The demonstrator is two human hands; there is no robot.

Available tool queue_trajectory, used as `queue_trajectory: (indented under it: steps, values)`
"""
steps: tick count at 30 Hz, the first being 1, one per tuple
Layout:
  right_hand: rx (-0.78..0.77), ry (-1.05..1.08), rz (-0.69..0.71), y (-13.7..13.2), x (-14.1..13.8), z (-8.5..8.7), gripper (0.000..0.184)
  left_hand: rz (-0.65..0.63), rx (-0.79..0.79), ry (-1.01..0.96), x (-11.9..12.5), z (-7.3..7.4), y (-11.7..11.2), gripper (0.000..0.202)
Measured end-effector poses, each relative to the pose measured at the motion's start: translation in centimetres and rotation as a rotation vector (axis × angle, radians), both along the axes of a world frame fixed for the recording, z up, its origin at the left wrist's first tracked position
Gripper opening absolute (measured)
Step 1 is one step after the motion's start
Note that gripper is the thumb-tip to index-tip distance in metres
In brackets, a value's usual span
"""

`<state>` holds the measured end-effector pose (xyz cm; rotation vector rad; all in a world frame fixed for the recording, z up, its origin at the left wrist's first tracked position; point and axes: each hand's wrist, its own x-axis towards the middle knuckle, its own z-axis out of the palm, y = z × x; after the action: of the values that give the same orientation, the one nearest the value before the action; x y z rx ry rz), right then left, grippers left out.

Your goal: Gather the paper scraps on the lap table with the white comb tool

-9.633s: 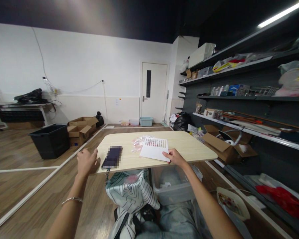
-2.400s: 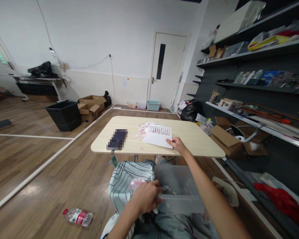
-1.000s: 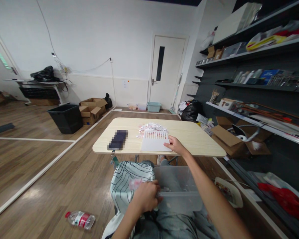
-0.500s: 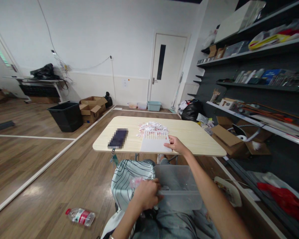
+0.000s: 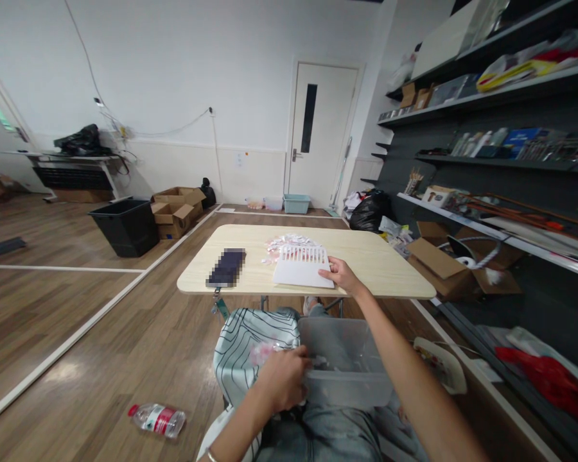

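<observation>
Pinching the white slotted board (image 5: pixel 301 274) by its right side is the right hand (image 5: pixel 341 276), thumb on top and fingers closed on it. Call the board the middle of a clock. It sits by the near edge of the table (image 5: pixel 383 269), and a messy heap of white and pink bits (image 5: pixel 291 240) lies at twelve o'clock, just past the slots. At six, lower down, the left hand (image 5: pixel 286 378) is by the left side of a see-through tub (image 5: pixel 347 390). Its fingers are curled in; whether they have hold of anything, I cannot tell.

If the board got shoved toward twelve, it might push into the heap and scatter it. If it got pulled toward six, it might tip over the edge, since just one hand has it, on one side. Leaning on the tub could tip it too.

The board is flat and smooth, with a row of long, thin slots on its far side. The bits look light, like scraps of paper. The table has round corners and a pale wood look. The tub looks like cloudy plastic. Between seven and eight, a soft bag (image 5: pixel 236 330) has wavy black lines.
</observation>
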<state>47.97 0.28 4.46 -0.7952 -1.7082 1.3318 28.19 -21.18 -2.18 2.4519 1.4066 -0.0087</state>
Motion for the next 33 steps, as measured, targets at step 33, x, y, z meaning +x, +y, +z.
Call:
queue_trajectory:
  steps: [33]
  values:
    - [-0.096,0.126,-0.067,0.5,0.2,-0.9,0.054,-0.075,0.079,0.187,0.0,3.4,1.3,0.025]
